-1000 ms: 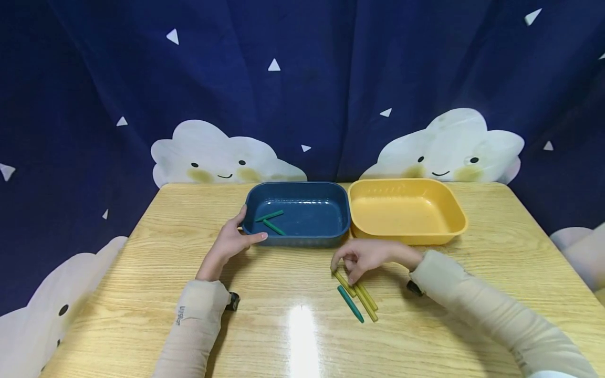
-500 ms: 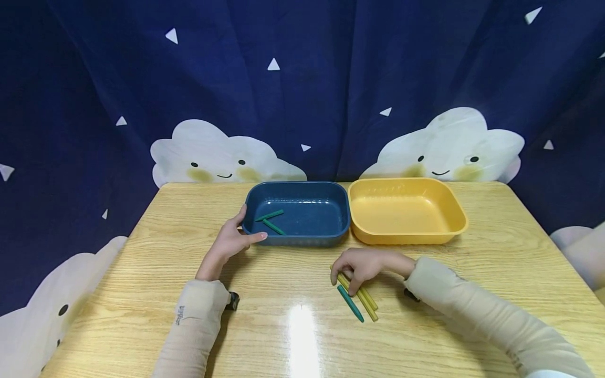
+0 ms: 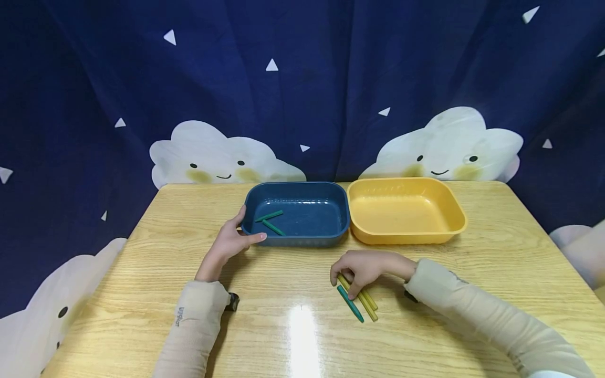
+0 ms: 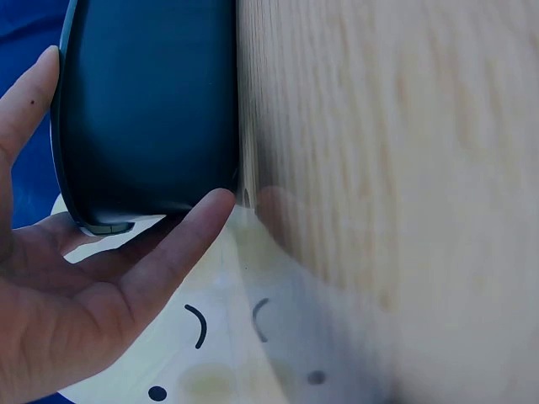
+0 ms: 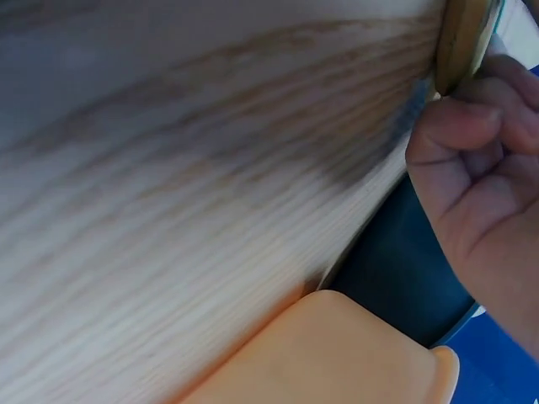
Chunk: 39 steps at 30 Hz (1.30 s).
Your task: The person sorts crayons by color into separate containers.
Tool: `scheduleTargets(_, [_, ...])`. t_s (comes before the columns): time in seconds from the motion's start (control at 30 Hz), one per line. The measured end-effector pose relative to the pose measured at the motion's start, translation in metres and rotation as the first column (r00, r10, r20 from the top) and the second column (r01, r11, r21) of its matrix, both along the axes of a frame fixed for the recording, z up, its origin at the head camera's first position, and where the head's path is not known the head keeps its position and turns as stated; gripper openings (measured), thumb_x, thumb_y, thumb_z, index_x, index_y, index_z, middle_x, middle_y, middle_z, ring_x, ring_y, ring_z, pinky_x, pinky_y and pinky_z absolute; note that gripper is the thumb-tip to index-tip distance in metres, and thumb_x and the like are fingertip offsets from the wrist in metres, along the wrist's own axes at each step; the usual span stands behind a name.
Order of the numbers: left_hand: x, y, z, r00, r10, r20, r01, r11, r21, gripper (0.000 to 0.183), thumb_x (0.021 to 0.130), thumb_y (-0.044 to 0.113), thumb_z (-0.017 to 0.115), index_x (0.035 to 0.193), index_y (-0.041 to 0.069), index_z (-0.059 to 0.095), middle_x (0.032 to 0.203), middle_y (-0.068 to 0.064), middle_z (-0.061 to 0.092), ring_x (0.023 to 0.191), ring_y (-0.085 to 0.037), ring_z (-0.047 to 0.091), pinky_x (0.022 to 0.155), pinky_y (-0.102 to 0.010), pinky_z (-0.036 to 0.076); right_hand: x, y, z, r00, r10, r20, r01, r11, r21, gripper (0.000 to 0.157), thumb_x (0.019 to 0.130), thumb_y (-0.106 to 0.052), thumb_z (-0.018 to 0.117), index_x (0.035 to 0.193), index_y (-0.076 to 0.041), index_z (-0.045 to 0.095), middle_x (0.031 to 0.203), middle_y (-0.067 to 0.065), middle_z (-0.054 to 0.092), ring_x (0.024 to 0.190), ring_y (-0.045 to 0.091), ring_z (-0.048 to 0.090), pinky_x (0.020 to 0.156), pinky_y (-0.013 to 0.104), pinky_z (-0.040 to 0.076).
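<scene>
In the head view my left hand (image 3: 230, 242) rests on the left front corner of a dark blue tub (image 3: 302, 241), fingers spread and mostly straight. The left wrist view shows fingertips (image 4: 221, 200) touching the tub's end. Inside that tub lie two green crayons (image 3: 269, 216). My right hand (image 3: 363, 268) bends over a small group of crayons on the table. Its thumb tip touches a green crayon (image 3: 356, 311), while the index fingertip is beside that crayon's upper end. Several yellow crayons (image 3: 371, 315) lie alongside, partly hidden beneath the hand.
A yellow tub (image 3: 406, 239) stands against the blue tub's right side, at the back of the wooden table (image 3: 264, 315). Behind the table's far edge hangs a dark blue curtain (image 3: 312, 94) with white clouds and triangles.
My right hand has moved down toward me over the crayons, its thumb passing from the yellow ones to the loose green one. The left hand and both tubs stay put.
</scene>
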<state>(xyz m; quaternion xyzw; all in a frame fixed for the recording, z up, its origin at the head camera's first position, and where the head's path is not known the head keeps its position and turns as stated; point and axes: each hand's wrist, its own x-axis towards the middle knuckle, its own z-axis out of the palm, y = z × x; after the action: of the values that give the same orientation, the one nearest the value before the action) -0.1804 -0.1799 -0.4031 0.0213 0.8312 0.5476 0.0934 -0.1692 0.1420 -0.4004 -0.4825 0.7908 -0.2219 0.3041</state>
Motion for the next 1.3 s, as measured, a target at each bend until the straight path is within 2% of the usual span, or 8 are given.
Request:
scheduleTargets(0.13, [0.0,0.0,-0.001,1.0,0.002,0.0,-0.002,1.0,-0.001,0.096,0.08,0.018,0.072,0.147,0.012,0.003,0.135,-0.025,0.03,0.056,-0.016,0.046,0.057,-0.033,0.042,0.002,-0.001,0.0,0.999,0.032,-0.026,-0.032,0.999,0.002,0.027,0.071,-0.014,0.078,0.092,-0.01,0.063,0.055,-0.011,0.038,0.048,-0.001,0.033,0.051,0.015,0.034])
scheduleTargets(0.27, [0.0,0.0,-0.001,1.0,0.006,0.002,-0.006,1.0,-0.001,0.096,0.08,0.018,0.072,0.147,0.012,0.003,0.134,-0.025,0.031,0.055,-0.015,0.046,0.057,-0.033,0.042,0.005,-0.003,0.0,0.998,0.028,-0.049,-0.027,1.0,0.012,0.025,0.07,-0.013,0.079,0.088,-0.01,0.061,0.055,-0.011,0.037,0.048,-0.001,0.032,0.051,0.015,0.033])
scheduleTargets(0.57, [0.0,0.0,-0.002,1.0,0.008,0.008,-0.008,1.0,0.008,0.096,0.08,0.018,0.072,0.147,0.013,0.003,0.131,-0.025,0.033,0.055,-0.014,0.045,0.055,-0.031,0.041,0.003,-0.003,0.001,0.999,0.038,-0.003,-0.038,0.999,0.009,0.029,0.068,-0.012,0.08,0.078,-0.01,0.053,0.055,-0.01,0.033,0.049,0.002,0.03,0.052,0.016,0.03])
scheduleTargets(0.77, [0.0,-0.001,-0.002,1.0,0.006,0.008,-0.006,1.0,0.002,0.096,0.08,0.018,0.072,0.147,0.013,0.003,0.132,-0.025,0.033,0.055,-0.014,0.046,0.056,-0.032,0.042,0.004,-0.002,0.002,0.996,0.018,0.09,-0.015,0.999,-0.035,0.033,0.068,-0.005,0.079,0.074,-0.008,0.047,0.063,-0.006,0.04,0.052,0.002,0.035,0.052,0.016,0.033])
scheduleTargets(1.0, [-0.001,-0.001,-0.001,1.0,0.005,0.001,-0.005,1.0,-0.013,0.096,0.079,0.019,0.072,0.147,0.012,0.004,0.133,-0.025,0.032,0.058,-0.016,0.047,0.057,-0.032,0.042,0.004,-0.001,0.005,0.972,0.014,0.236,0.018,0.991,-0.133,0.021,0.073,0.001,0.072,0.084,-0.006,0.056,0.066,-0.009,0.051,0.054,0.001,0.044,0.054,0.018,0.042])
scheduleTargets(1.2, [-0.001,0.0,-0.001,1.0,0.0,-0.003,0.0,1.0,-0.014,0.097,0.079,0.018,0.072,0.147,0.011,0.004,0.134,-0.026,0.032,0.061,-0.018,0.048,0.058,-0.033,0.042,-0.005,0.0,0.009,0.959,0.038,0.282,0.039,0.964,-0.262,0.016,0.079,0.002,0.065,0.092,0.006,0.056,0.067,-0.006,0.048,0.055,0.002,0.041,0.053,0.017,0.039])
scheduleTargets(1.3, [-0.001,0.0,-0.001,1.0,-0.003,0.0,0.003,1.0,-0.012,0.096,0.08,0.018,0.072,0.147,0.011,0.003,0.135,-0.026,0.031,0.058,-0.017,0.048,0.058,-0.033,0.042,-0.01,0.002,0.013,0.953,0.034,0.3,0.066,0.946,-0.317,0.014,0.081,0.002,0.063,0.091,0.007,0.055,0.066,-0.004,0.043,0.055,0.005,0.037,0.054,0.018,0.036])
